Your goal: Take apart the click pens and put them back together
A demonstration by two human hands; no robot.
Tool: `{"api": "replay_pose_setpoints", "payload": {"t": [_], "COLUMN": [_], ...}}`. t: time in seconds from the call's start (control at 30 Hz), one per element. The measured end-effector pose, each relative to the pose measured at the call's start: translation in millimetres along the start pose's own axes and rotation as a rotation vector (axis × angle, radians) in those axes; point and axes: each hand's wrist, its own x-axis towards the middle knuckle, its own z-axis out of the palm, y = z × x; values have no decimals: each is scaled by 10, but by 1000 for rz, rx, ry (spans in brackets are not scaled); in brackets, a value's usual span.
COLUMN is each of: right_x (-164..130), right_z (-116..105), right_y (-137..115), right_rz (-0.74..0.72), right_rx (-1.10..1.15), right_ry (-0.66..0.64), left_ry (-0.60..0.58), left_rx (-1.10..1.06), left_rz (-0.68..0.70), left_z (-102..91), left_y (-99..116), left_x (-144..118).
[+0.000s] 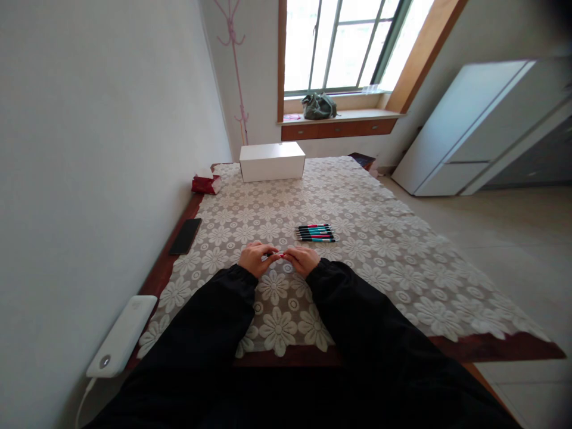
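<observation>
Between my two hands, low over the flowered lace tablecloth (279,325), is a red and black pen (280,255), mostly covered by my fingers. My left hand (257,258) pinches its dark end, and my right hand (302,260) closes around its red part. Just beyond my right hand lies a row of several pens (315,233), side by side, in black with red or teal barrels. Whether the held pen is whole or in parts I cannot tell.
A white box (271,163) stands at the table's far end. Along the left edge are a red tissue pack (206,184), a black phone (185,236) and a white power bank (123,336) with a cable. The wall runs close on the left.
</observation>
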Motion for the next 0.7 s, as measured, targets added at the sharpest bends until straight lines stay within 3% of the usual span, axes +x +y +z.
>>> {"api": "replay_pose_setpoints", "payload": {"t": [0.13,0.37,0.5,0.57,0.7], "right_x": [5,8,-5,-35,-104], "right_z": [-11,-63,-203,-298,-452], "right_y": [43,63,281,436,659], "right_rz": [-50,-20,-15,59,185], "right_rx": [51,5,-52,-122,-266], "right_ry": [39,-34,-12,54,104], "left_ry": [-10,-5,-30,-53,-126], "left_rx": [5,-25,-61,-72,-75], "left_rz": [-1,89,-37,-79,-35], "left_z": [-3,1,7,15,31], "left_y": [-11,1,-28,-41,-45], "left_x": [-2,8,19,18,6]}}
